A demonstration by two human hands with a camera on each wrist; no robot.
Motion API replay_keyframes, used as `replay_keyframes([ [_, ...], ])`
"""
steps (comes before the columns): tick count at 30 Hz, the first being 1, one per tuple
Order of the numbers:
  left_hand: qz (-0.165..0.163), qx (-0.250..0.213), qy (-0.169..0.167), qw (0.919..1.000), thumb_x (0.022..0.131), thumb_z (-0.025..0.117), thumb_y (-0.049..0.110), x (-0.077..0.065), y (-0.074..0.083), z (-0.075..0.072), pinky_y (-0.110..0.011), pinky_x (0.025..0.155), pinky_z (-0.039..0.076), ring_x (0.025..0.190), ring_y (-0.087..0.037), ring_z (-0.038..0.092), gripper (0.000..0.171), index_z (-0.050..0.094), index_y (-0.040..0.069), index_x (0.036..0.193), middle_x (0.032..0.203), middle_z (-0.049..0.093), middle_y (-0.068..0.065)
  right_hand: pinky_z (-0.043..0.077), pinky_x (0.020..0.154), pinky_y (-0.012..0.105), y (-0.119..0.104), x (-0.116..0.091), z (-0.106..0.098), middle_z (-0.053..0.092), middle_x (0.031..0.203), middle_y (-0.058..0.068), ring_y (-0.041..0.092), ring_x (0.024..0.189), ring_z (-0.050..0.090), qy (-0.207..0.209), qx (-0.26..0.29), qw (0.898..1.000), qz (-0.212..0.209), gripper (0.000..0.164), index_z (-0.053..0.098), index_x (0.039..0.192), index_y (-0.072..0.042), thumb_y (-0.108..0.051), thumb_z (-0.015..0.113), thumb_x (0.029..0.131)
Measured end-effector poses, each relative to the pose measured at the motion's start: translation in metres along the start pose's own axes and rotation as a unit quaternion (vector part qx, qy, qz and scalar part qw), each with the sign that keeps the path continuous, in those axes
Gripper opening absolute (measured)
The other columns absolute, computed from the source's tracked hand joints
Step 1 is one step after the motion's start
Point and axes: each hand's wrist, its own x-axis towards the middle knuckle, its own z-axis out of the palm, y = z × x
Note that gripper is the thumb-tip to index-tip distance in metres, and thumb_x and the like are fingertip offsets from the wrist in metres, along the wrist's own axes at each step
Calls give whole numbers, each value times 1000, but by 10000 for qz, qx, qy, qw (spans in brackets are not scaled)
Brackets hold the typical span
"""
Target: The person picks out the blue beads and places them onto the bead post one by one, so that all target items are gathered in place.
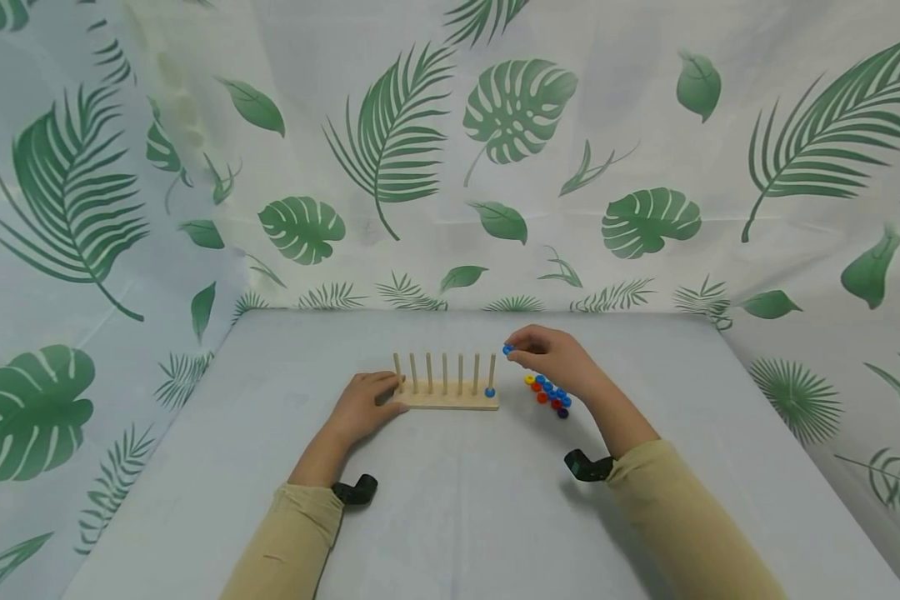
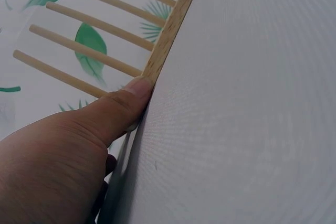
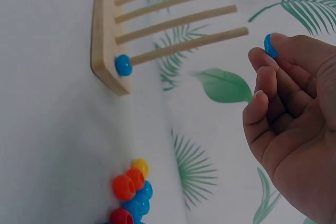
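Head view: on a white surface [image 1: 435,508], a pale wooden rack with seven upright pegs [image 1: 445,402] has a left hand [image 1: 363,404] at its nine o'clock end, thumb in front and fingers behind, gripping the base. A right hand [image 1: 551,354] pinches a small, round blue bead [image 1: 508,350] above and beyond the rack's three o'clock end. Toward half past four from it lies a cluster of loose coloured beads [image 1: 542,397]; another blue bead [image 1: 490,392] sits low on the end peg.

Left wrist view: the thumb presses the edge of the base, which runs toward one o'clock; the other fingers are mostly hidden. The rack looks stiff and light, so a hold on its end should steady it.

Right wrist view: the pinched bead is near the end peg's tip, which lies toward ten o'clock, not touching. Glossy, it is probably hard, light and slippery, best taken by its outer sides, leaving any hole uncovered
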Motion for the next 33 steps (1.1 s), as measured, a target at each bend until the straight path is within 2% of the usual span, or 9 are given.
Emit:
replay_keyframes([
  [10,-29,45,-1,10000,89,71,46,-1,0,0,-50,116,36,137,-31,43,60,56,23,142,147,53,-3,58,87,36,-3,8,8,70,104,-2,20,97,64,-171,64,9998,10,23,67,114,-26,-38,68,94],
  [25,-9,78,3,10000,89,71,45,0,-1,1,-49,116,36,137,-31,43,59,57,22,141,146,54,-2,57,89,39,-2,13,18,70,101,-4,17,100,64,-211,-248,9993,-164,18,67,112,-26,-35,65,96],
  [33,-40,91,-34,9999,90,70,46,1,1,1,-49,117,36,138,-30,43,59,56,23,142,147,53,-2,54,84,36,5,14,26,70,98,-4,16,96,64,-388,-318,9987,-121,21,67,113,-23,-34,67,95],
])
